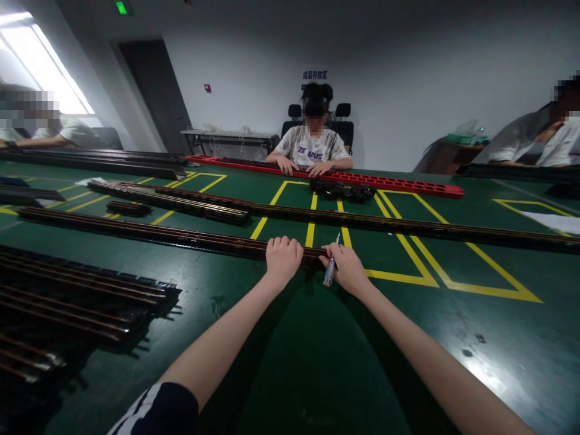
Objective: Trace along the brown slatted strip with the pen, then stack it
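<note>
A long, dark rail with copper-coloured strips [181, 238] lies across the green table, reaching from the far left to my hands. My left hand [283, 261] is closed around it near its right end, knuckles up. In my right hand [348, 269] is a small screwdriver with a clear handle [330, 273], its thin tip pointing up and away from me. The thumb and fingertips of that hand are at the rail's right end; whether they press on it I cannot tell. Just beyond runs another long dark rail [408, 227].
Dark rails [90, 287] are stacked at the near left, more [181, 200] farther back. A black bundle of parts [343, 190] sits by a red slotted rail [399, 184]. Across the table a person [312, 145] rests both hands on it. Yellow tape lines mark the green table [317, 350].
</note>
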A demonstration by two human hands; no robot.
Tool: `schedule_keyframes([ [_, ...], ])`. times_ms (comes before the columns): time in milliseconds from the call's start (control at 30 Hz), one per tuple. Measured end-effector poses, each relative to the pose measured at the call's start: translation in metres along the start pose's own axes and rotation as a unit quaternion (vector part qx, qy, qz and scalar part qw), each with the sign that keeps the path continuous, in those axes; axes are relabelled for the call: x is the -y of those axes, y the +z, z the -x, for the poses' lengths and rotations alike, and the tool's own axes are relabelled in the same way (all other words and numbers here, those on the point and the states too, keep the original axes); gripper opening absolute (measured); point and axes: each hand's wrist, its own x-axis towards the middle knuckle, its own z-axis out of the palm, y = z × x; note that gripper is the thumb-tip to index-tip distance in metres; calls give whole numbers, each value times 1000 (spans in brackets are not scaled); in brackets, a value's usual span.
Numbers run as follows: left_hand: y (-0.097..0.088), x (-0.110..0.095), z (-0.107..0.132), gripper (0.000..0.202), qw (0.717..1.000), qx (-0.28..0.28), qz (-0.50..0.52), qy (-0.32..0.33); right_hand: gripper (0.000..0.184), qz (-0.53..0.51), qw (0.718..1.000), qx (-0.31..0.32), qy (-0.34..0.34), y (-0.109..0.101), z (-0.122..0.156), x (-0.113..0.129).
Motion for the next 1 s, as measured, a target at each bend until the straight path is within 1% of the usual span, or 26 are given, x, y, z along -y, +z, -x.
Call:
schedule_keyframes([
  [167, 0, 0, 1, 39, 1000, 1, -15, 8, 7, 41, 999, -7, 3, 0, 2, 6],
  [267, -1, -1, 4, 39, 999, -10, -28, 13, 5, 58, 998, -13, 16, -1, 6, 11],
  [367, -4, -3, 9, 40, 999, -20, -30, 10, 10, 62, 998, -13, 20, -2, 10, 16],
  [433, -5, -5, 12, 41, 1000, -17, -20, 4, 14, 67, 998, -12, 16, -2, 12, 18],
  [533, -7, -6, 15, 42, 1000, 0, -8, -6, 18, 68, 998, -10, 14, -3, 13, 18],
  [633, -7, -8, 16, 42, 1000, 11, -9, -18, 15, 69, 998, -9, 2, -5, 14, 18],
  [767, -8, -11, 17, 42, 1000, 13, -15, -24, 13, 58, 998, -20, -13, -5, 16, 16],
  [833, -9, -13, 19, 42, 999, 16, -17, -38, 12, 44, 999, -18, -23, -4, 17, 14],
  [1000, -10, -17, 23, 41, 999, 12, -18, -44, 15, 36, 998, -28, -37, -1, 20, 9],
])
